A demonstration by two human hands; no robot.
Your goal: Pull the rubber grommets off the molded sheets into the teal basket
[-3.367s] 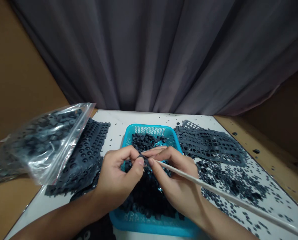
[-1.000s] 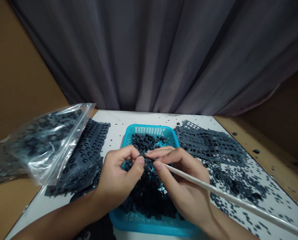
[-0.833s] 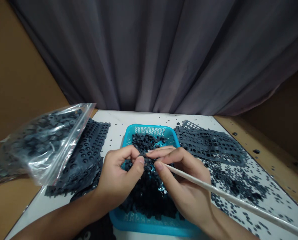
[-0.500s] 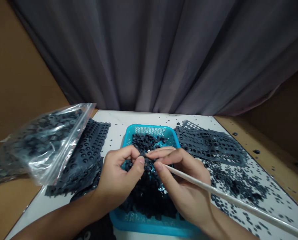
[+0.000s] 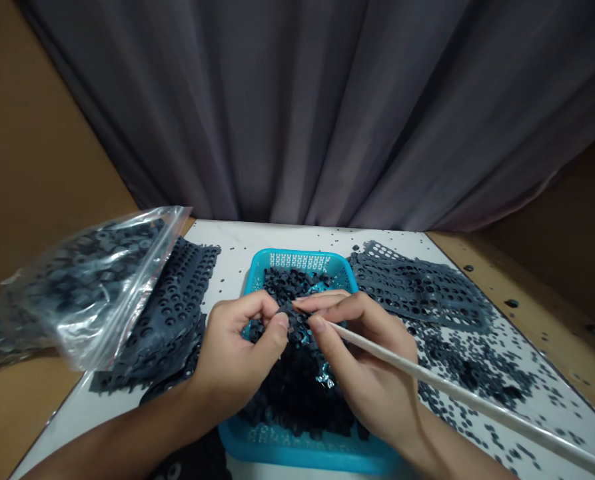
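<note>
My left hand (image 5: 240,353) is closed in a pinch over the blue plastic basket (image 5: 304,456). A small black rubber piece seems to be at its fingertips, mostly hidden by thumb and forefinger. Just to the right, my right hand (image 5: 377,367) grips a long thin white rod (image 5: 462,399) between thumb and fingers. The rod runs back past the wrist to the lower right edge. A small gap separates the two hands' fingertips. Beneath them, many small black rubber pieces (image 5: 297,393) fill much of the basket.
A clear zip bag (image 5: 102,267) of black pieces lies at left, partly over stacked black perforated sheets (image 5: 177,293). Another perforated sheet (image 5: 422,287) rests on the white tabletop (image 5: 227,233) at right, with loose black scraps (image 5: 467,370) in front. A grey curtain (image 5: 297,113) hangs behind.
My right hand's fingertips have drawn slightly to the right, apart from the left fingertips, with the rod still held. My left hand stays almost in place.
</note>
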